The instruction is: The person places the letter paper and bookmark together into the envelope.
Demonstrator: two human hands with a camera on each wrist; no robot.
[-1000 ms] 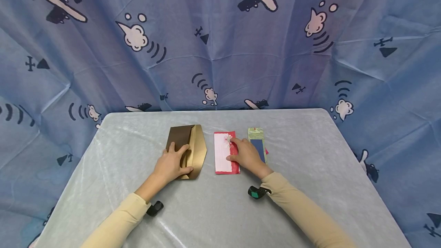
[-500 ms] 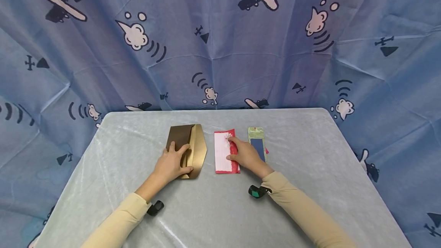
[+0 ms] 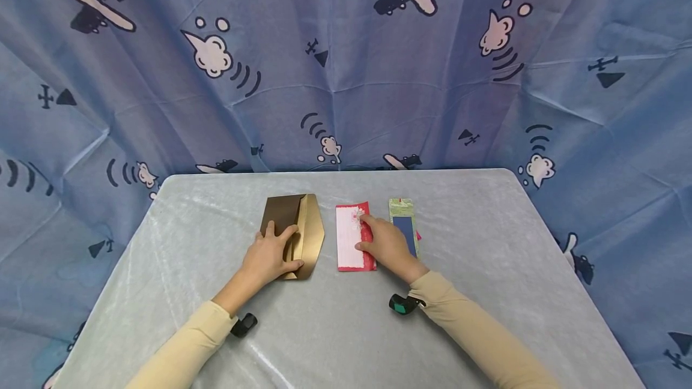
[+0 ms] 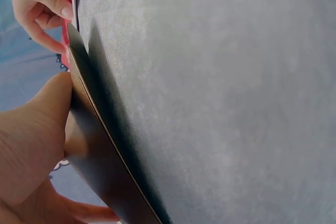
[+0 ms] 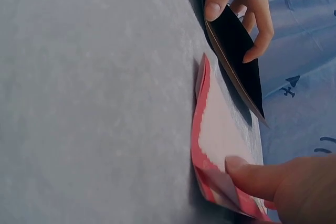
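Note:
My left hand (image 3: pixel 270 257) rests with spread fingers on a brown envelope (image 3: pixel 281 212) whose gold pointed flap (image 3: pixel 310 233) lies opened out to the right. In the left wrist view the thumb touches the envelope (image 4: pixel 97 140), and its flap tip stands slightly off the table. To the right, my right hand (image 3: pixel 389 248) rests on a red and white card (image 3: pixel 348 245) with flower decoration, thumb and index finger on its face. The right wrist view shows the thumb pressing the card (image 5: pixel 220 119), its near red edge bent up. The other right fingers are mostly hidden.
A green and blue card (image 3: pixel 401 208) lies just right of the red card, partly under the right hand, a small pink bit at its side. All lie on a grey cloth-covered table (image 3: pixel 324 329). A blue airplane-print curtain (image 3: pixel 346 65) hangs behind.
The red card's top right corner has shifted slightly up and away, mostly in the first half second. Both hands stay nearly where they were; the envelope has not moved.

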